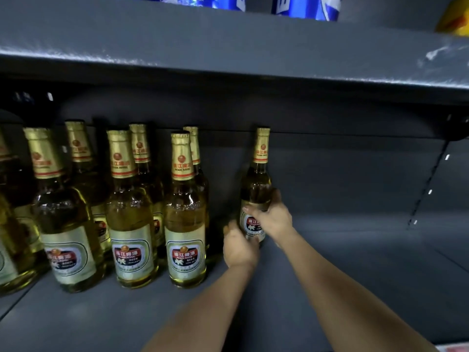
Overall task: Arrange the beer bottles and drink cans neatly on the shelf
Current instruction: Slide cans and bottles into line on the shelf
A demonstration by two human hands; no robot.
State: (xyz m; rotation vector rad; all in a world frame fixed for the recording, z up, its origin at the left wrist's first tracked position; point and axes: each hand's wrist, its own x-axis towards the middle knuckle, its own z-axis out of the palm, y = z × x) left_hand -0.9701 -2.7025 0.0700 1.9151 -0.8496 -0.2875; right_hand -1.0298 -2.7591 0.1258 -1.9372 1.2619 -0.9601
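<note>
A clear beer bottle (pixel 257 179) with gold foil neck and a red label stands upright deep on the grey shelf (pixel 342 262), apart from the others. My right hand (pixel 272 217) wraps its body from the right. My left hand (pixel 239 246) cups its lower part from the left. Several matching beer bottles (pixel 186 212) stand in rows on the left half of the shelf, the nearest about a hand's width from the held one.
The upper shelf board (pixel 228 47) overhangs the bottles closely and carries blue and white cans (pixel 304 7) and a yellow package (pixel 454 21). A slotted upright (pixel 429 184) runs down the back wall at right. Bare shelf floor lies right of the held bottle.
</note>
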